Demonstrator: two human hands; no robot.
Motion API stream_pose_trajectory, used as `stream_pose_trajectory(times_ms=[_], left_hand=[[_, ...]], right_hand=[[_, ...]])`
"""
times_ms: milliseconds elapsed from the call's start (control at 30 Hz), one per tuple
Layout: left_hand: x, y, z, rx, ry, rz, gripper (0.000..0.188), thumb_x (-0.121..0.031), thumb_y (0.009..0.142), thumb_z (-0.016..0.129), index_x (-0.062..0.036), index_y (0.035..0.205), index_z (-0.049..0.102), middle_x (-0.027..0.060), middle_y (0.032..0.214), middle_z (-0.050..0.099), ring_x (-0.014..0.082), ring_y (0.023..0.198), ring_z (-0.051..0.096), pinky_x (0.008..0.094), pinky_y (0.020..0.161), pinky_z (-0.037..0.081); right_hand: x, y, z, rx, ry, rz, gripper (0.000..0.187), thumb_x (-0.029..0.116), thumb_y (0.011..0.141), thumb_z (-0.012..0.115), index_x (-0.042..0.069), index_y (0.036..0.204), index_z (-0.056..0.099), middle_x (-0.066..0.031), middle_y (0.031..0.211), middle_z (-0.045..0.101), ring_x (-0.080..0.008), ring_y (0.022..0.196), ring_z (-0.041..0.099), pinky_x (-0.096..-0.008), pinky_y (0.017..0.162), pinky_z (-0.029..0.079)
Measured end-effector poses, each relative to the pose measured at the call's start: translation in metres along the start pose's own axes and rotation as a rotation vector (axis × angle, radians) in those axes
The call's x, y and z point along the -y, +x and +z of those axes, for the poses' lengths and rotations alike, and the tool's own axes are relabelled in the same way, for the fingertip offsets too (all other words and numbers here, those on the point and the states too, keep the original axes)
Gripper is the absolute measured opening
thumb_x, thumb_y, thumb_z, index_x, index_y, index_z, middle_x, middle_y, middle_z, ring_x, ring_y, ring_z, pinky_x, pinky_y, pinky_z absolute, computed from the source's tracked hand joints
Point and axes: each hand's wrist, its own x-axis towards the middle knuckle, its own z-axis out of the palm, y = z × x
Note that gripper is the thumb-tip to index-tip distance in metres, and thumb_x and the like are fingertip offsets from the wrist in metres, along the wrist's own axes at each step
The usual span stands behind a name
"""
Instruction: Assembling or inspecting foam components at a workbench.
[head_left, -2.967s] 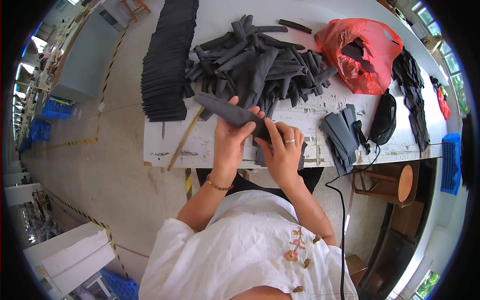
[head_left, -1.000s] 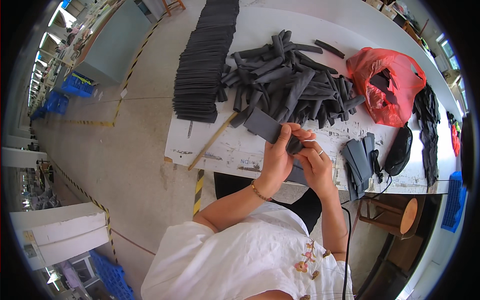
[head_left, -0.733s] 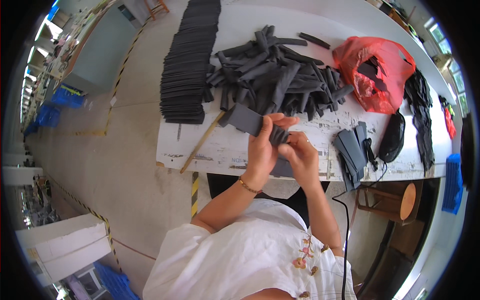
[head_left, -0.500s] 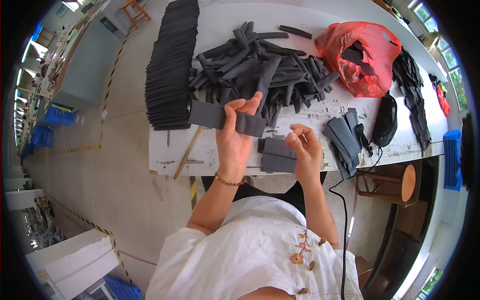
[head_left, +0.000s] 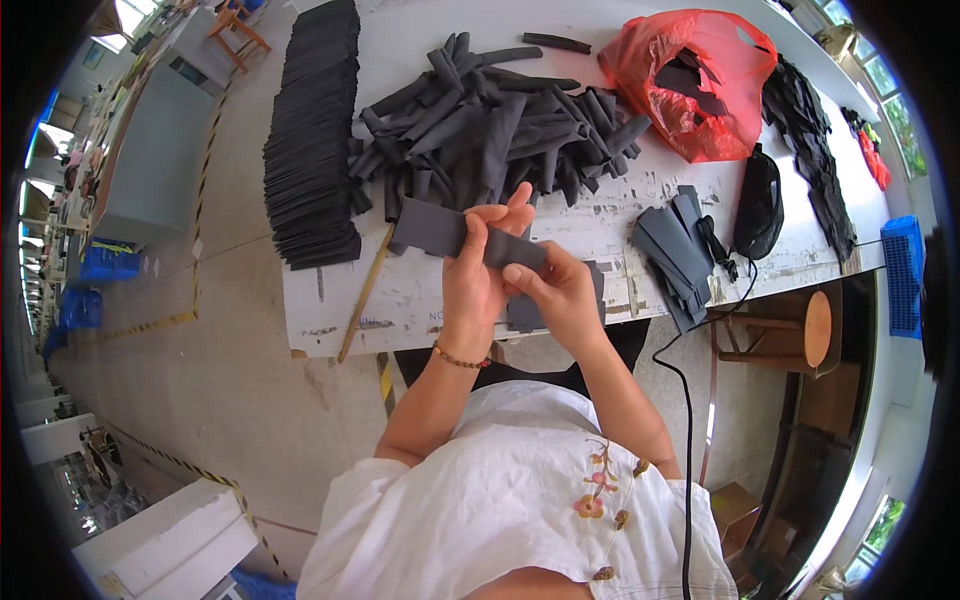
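Fabric strip (head_left: 445, 232), dark grey and flat, is held level above the near edge of the desk (head_left: 420, 300), just in front of the person's chest. The left hand (head_left: 478, 270) has its grip closed on the strip, thumb on top and fingers stretched up behind it. The right hand (head_left: 555, 290) has its grip closed on the strip's right end, pinching it between thumb and fingers. A second dark piece (head_left: 525, 312) lies on the desk directly beneath both hands.

Beyond the hands, a loose heap of rolled dark pieces (head_left: 490, 130) covers the middle of the desk. A tall, neat stack of flat pieces (head_left: 312, 140) stands at its left. A wooden stick (head_left: 364, 293) lies slanted near the front edge. To the right lie a few flat grey strips (head_left: 668, 255), a black pouch (head_left: 760, 205) with a cable (head_left: 690, 400) hanging off the edge, and a red plastic bag (head_left: 700, 80).

Risk: the strip's free left end overhangs unsupported; a slack pinch would probably let it sag, twist or slip toward the floor. The heap is loosely piled, so a brushing wrist could well roll pieces off it or into the neat stack.
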Motion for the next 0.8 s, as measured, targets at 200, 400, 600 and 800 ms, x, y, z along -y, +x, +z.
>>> stream_pose_trajectory(times_ms=[200, 400, 600, 800], left_hand=[[0.003, 0.003, -0.008, 0.15, 0.0, -0.005, 0.039, -0.043, 0.097, 0.048, -0.0081, 0.111, 0.057, 0.0106, 0.115, 0.065, 0.0313, 0.135, 0.039, 0.0509, 0.111, 0.033], [0.003, -0.008, -0.035, -0.042, -0.028, -0.094, 0.061, -0.06, 0.088, 0.052, -0.0128, 0.128, 0.05, 0.0077, 0.137, 0.048, 0.0279, 0.129, 0.044, 0.0491, 0.106, 0.038], [-0.006, -0.013, -0.035, -0.343, 0.164, -0.093, 0.017, -0.017, 0.092, 0.063, -0.0013, 0.099, 0.063, 0.0095, 0.096, 0.067, 0.0202, 0.087, 0.067, 0.0343, 0.077, 0.058], [-0.003, -0.015, -0.04, -0.376, 0.249, -0.07, 0.013, -0.011, 0.09, 0.066, 0.0013, 0.087, 0.063, 0.0107, 0.084, 0.067, 0.0197, 0.074, 0.067, 0.0344, 0.07, 0.059]], right_hand=[[-0.008, -0.005, -0.014, 0.021, -0.149, -0.011, 0.007, -0.003, 0.084, 0.065, -0.001, 0.091, 0.063, -0.0063, 0.076, 0.066, -0.0119, 0.069, 0.061, -0.0237, 0.063, 0.048], [0.006, 0.008, -0.033, -0.042, -0.831, -0.911, 0.043, -0.019, 0.059, 0.056, 0.003, 0.095, 0.066, -0.0099, 0.087, 0.063, -0.0269, 0.078, 0.063, -0.0319, 0.066, 0.051], [-0.001, 0.014, -0.046, -0.055, -0.823, -0.746, 0.044, -0.016, 0.074, 0.054, 0.004, 0.113, 0.063, -0.0087, 0.096, 0.065, -0.0219, 0.085, 0.063, -0.0307, 0.074, 0.051], [-0.01, 0.008, -0.052, -0.074, -0.016, 0.097, 0.033, 0.017, 0.095, 0.058, -0.004, 0.121, 0.056, -0.0066, 0.094, 0.063, -0.0143, 0.086, 0.061, -0.0285, 0.077, 0.051]])
